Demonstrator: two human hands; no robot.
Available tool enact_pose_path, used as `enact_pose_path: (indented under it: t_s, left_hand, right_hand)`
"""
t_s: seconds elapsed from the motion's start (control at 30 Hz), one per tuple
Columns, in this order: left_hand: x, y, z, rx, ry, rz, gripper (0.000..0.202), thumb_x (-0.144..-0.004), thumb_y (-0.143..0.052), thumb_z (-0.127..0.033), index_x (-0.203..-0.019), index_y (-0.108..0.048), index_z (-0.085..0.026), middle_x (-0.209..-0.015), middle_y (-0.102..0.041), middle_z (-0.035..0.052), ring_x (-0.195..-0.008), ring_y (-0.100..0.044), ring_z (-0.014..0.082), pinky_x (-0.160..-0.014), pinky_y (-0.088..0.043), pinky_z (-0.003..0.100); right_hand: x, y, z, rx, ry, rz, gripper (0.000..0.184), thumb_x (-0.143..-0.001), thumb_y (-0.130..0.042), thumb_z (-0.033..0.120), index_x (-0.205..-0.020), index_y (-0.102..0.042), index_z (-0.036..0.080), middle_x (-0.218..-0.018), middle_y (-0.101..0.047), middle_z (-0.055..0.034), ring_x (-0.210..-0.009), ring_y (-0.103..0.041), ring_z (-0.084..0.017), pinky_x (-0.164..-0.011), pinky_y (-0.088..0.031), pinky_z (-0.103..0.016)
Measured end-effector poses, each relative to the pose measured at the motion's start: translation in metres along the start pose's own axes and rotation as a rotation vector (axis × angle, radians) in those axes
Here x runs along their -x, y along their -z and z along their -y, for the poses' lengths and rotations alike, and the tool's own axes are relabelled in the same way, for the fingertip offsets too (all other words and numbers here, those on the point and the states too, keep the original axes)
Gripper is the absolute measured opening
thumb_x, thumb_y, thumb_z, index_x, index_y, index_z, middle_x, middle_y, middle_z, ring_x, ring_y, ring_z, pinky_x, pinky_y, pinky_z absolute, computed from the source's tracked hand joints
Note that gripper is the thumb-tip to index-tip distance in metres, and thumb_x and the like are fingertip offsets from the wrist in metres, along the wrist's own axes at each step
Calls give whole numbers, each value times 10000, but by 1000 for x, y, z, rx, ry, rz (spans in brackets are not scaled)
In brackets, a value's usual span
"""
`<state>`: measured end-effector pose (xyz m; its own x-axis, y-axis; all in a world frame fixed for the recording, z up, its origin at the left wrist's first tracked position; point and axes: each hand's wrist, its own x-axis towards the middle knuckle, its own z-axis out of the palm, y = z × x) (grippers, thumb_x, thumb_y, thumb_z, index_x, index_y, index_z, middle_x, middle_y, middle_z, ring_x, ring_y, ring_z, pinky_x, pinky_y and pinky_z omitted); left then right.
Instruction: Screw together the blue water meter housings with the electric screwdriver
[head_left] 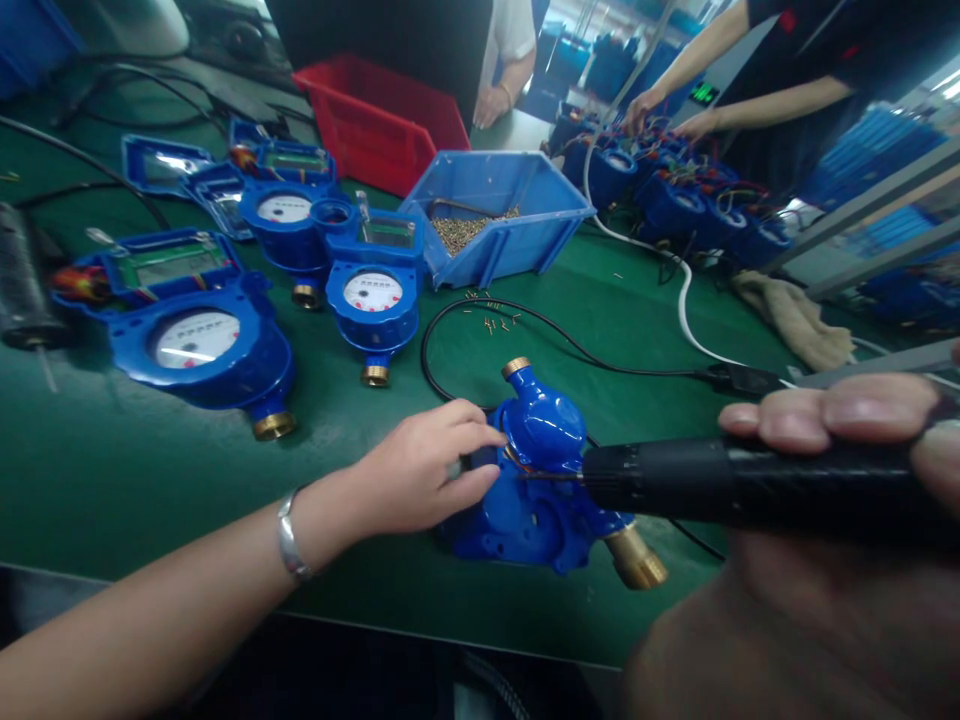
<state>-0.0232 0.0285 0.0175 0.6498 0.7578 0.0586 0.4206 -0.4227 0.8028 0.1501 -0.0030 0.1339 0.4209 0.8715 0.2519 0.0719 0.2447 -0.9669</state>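
A blue water meter (540, 425) with brass threaded ends lies on the green work surface before me, its dial out of sight. My left hand (420, 465) grips the meter's left side, thumb and forefinger bent near a narrow gap in the body. Whether a small part sits between those fingertips I cannot tell. My right hand (787, 620), large and close to the camera, is wrapped round a black electric screwdriver (675, 480). Its thin bit points left across the meter, close to my left fingertips. Whether the tip touches a screw is unclear.
Several blue water meters (259, 375) with white dials stand at left, some lids raised. A blue bin (510, 245) holds small screws; loose ones lie before it. Behind is a red bin (382, 130). A black cable (592, 358) loops nearby. Co-workers' hands show at the back.
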Motion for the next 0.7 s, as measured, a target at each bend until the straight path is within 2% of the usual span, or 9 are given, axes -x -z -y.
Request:
enact_pose_path:
  t_s: [0.07, 0.13, 0.17, 0.27, 0.4, 0.57, 0.7]
  left_hand:
    - [9, -12, 6, 225, 261, -101, 473, -830, -509, -416, -1213, -493, -140, -1127, -564, 131, -1001, -559, 238, -872, -452, 372]
    - [13, -22, 8, 472, 493, -43, 689, -772, -551, -519, -1309, -373, -125, -1127, -574, 153, -978, -582, 267, -839, -475, 415]
    - [14, -25, 8, 607, 548, 17, 759, -749, -571, -544, -1334, -335, -122, -1126, -586, 159, -976, -593, 279, -833, -480, 426]
    - [12, -29, 2, 975, 543, 115, 780, -707, -659, -492, -1332, -336, -153, -1191, -595, 152, -1064, -583, 290, -889, -467, 412]
    - [6, -29, -5, 1248, 556, 83, 805, -680, -733, -358, -1329, -302, -156, -1278, -552, 154, -1131, -558, 267, -946, -448, 385]
    - [3, -37, -8, 1305, 575, -4, 768, -620, -751, -275, -1275, -378, -129, -1244, -573, 171, -1113, -561, 308, -939, -446, 447]
    - [4, -45, -7, 1209, 592, -94, 721, -586, -755, -267, -1225, -453, -124, -1197, -602, 157, -1072, -575, 319, -918, -450, 464]
  right_hand:
    - [1, -13, -3, -32, 196, -111, 198, -750, -504, 152, -782, -635, 298, -649, -521, 38, -604, -489, -133, -649, -456, -282]
    - [-1, -18, -10, -56, 302, -103, 221, -707, -506, 120, -807, -646, 260, -622, -552, 32, -559, -503, -146, -575, -453, -303]
    - [-3, -19, -14, -70, 326, -94, 220, -697, -516, 113, -829, -646, 232, -609, -562, 35, -536, -514, -144, -547, -452, -303]
    - [-8, -20, -21, -81, 267, -67, 213, -679, -536, 73, -849, -624, 168, -587, -585, 43, -506, -550, -135, -533, -471, -298]
    - [-9, -26, -29, -76, 126, -40, 247, -641, -577, 53, -860, -578, 169, -592, -615, 49, -507, -585, -141, -558, -498, -304]
    - [-6, -35, -47, -126, -24, -8, 267, -608, -608, 62, -837, -527, 173, -568, -609, 54, -503, -587, -145, -581, -517, -324]
    - [-3, -37, -57, -130, -2, -41, 249, -623, -582, 63, -835, -516, 175, -568, -588, 59, -502, -569, -139, -583, -517, -331]
